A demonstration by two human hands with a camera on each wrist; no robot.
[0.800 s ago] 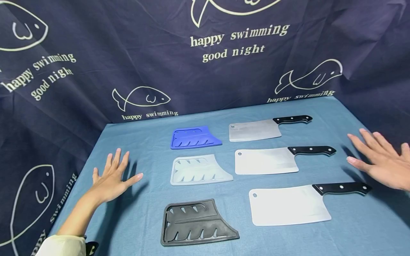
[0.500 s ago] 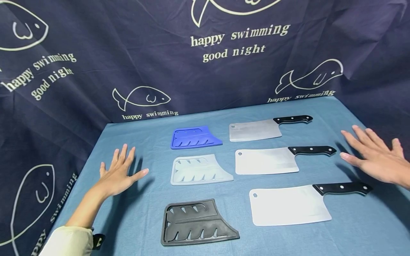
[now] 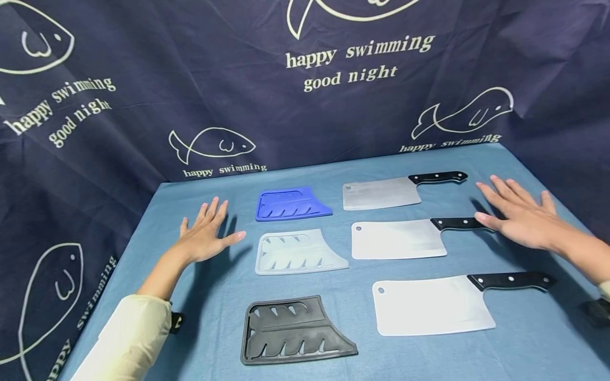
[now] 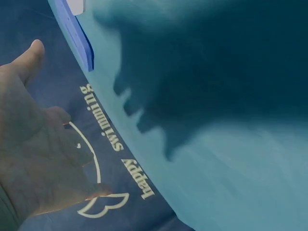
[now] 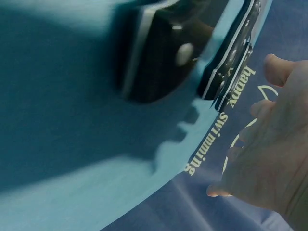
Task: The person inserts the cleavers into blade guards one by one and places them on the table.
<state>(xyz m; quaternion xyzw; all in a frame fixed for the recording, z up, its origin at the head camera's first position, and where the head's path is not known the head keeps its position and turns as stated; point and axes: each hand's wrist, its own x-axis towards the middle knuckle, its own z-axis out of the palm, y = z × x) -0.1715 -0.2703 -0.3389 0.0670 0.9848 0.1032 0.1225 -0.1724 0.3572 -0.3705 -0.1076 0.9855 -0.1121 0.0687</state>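
Note:
My left hand [image 3: 204, 238], fingers spread, hovers over the cloth left of the blue blade cover [image 3: 292, 204] and the pale translucent blade cover [image 3: 297, 253]. It holds nothing. A black blade cover [image 3: 293, 330] lies nearer the front. My right hand [image 3: 524, 219] is spread too, its thumb overlapping the handle end of the middle cleaver [image 3: 397, 239] in the head view. The far cleaver [image 3: 381, 193] and the front cleaver [image 3: 431, 307] lie with blades pointing left and black handles right. In the right wrist view a black handle [image 5: 163, 53] looms close below the right hand [image 5: 274, 144].
A blue cloth [image 3: 214, 338] covers the table. Behind and beside it hangs a dark navy curtain [image 3: 333, 121] printed with fish and lettering. The covers form a column left of the cleavers, each roughly level with one blade.
Both hands have moved inward and farther over the table, the left toward the covers and the right toward the cleaver handles. Covers and cleavers stay in place.

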